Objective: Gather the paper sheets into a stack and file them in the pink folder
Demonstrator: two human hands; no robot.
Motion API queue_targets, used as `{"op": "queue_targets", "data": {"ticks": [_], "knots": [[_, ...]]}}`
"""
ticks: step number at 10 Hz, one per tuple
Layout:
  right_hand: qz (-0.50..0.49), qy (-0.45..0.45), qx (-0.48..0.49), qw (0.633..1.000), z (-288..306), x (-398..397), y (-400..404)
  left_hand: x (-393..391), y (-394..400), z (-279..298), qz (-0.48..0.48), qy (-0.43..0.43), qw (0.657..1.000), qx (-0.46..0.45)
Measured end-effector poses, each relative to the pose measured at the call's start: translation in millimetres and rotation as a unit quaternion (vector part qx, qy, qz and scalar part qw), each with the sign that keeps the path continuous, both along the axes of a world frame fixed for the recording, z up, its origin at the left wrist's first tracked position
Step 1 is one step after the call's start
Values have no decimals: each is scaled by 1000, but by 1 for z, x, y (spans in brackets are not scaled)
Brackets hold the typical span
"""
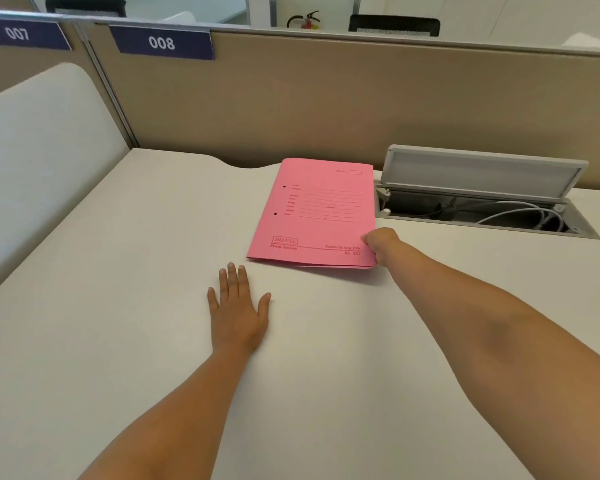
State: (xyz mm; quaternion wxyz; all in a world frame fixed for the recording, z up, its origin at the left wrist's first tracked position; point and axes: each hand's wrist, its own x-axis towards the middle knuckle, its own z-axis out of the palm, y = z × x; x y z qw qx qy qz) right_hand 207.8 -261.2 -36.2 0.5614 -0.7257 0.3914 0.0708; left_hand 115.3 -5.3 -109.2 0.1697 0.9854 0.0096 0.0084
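Pink folder (317,216) — "DELUXE" printed — right grip (381,244) pinching its corner; left grip (238,308) spread flat.

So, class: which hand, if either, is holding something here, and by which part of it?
The right hand grips the pink folder at its near right corner. The left hand lies flat on the desk, holding nothing.

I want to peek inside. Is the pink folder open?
Shut. The pink folder lies flat, front cover facing up; the right hand grips its corner.
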Motion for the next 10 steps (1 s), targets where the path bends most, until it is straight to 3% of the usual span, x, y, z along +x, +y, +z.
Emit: {"op": "queue_targets", "data": {"ticks": [2, 5, 7, 8, 10], "knots": [[20, 4, -116, 993, -4, 11, -4, 7, 0, -2, -1, -4, 1000, 8], [42, 5, -178, 983, -9, 11, -7, 7, -1, -1, -1, -13, 1000, 8], [38, 18, -268, 963, -3, 3, 0, 6, -1, 1, 0, -4, 1000, 11], [30, -5, -277, 960, 5, -4, 5, 5, -2, 2, -5, 0, 1000, 12], [-4, -158, -196, 968, 23, -28, 18, 4, -2, 7, -6, -7, 1000, 10]]}}
